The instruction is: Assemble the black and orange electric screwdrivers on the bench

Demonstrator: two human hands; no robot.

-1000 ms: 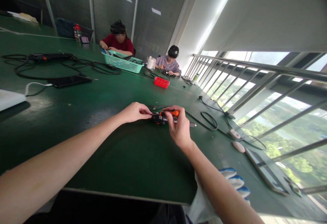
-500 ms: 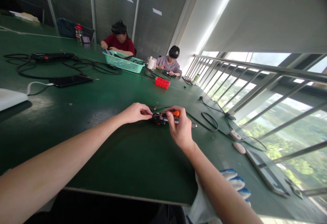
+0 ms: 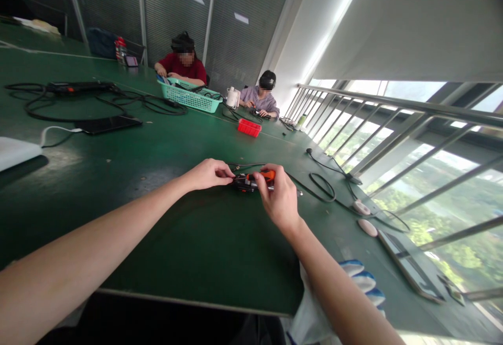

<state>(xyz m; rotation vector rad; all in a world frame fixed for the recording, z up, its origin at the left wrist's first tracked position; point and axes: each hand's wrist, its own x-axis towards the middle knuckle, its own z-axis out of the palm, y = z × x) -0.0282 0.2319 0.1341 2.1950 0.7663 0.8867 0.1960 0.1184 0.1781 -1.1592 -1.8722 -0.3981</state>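
Observation:
My right hand (image 3: 280,198) is closed around the orange-and-black handle of a screwdriver (image 3: 267,175), held nearly level with its shaft toward the left. Beneath it on the green table lies a dark corded device (image 3: 246,187) with a silvery metal part and small orange marks. Part of the device is hidden by my right hand. My left hand (image 3: 212,173) pinches at the device's left end, close to the screwdriver's tip; whatever lies between its fingertips is too small to make out. A dark cable (image 3: 304,185) runs to the right behind my right hand.
A red bin (image 3: 249,128) and a mint basket (image 3: 190,96) stand farther back, near two people. At left lie a black phone (image 3: 108,124) and another corded device (image 3: 80,88). Blue-and-white gloves (image 3: 363,277) and a tablet (image 3: 411,266) lie at right, beside the railing (image 3: 393,106).
My right hand has turned very slightly around the screwdriver's handle. My left hand stays at the device's left end.

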